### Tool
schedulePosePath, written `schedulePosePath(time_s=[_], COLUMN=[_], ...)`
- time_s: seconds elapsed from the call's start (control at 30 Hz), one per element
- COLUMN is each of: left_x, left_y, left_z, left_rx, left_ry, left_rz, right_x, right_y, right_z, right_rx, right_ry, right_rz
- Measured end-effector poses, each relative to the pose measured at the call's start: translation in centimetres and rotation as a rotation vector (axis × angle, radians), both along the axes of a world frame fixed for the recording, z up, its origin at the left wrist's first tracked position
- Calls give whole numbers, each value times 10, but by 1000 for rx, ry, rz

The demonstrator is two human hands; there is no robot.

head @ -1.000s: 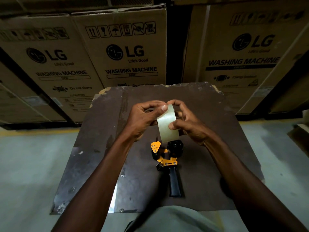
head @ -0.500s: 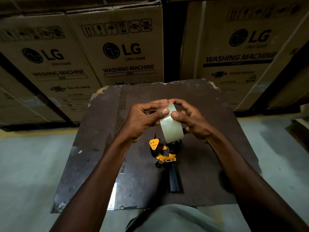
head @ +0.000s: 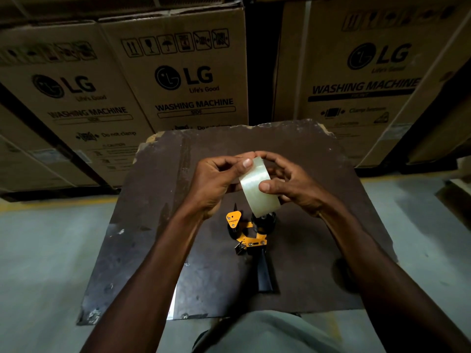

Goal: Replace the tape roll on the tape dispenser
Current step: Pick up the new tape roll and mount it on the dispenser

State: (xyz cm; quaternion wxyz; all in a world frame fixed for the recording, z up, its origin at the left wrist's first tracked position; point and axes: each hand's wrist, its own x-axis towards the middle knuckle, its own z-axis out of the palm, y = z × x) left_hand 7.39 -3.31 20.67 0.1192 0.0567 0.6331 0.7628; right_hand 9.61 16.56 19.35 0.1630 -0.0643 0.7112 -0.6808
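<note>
Above the dark board (head: 153,225), left hand (head: 214,184) and right hand (head: 293,189) pinch the tape roll (head: 257,189).

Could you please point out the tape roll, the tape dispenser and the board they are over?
tape roll (head: 257,189): head view, on its clear outer face.
tape dispenser (head: 251,242): head view, on its yellow frame above the handle.
board (head: 158,212): head view, on bare dark surface left of the hands.

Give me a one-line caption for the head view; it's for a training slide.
Both hands, left hand and right hand, hold a clear tape roll above the dispenser on a board.
</note>
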Motion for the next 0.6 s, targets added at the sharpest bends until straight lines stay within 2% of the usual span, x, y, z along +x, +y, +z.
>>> schedulePosePath(time_s=[0.27,0.43,0.6], left_x=[-1,-2,-4], left_y=[3,4,-1], left_z=[-13,-18,-25], left_rx=[57,132,190], left_ry=[-94,-181,-233], left_rz=[66,59,19], right_x=[-2,-7,-8], right_y=[5,7,9], right_z=[-9,-12,-9], right_rx=[13,172,231], right_ry=[51,72,110], right_rz=[19,42,65])
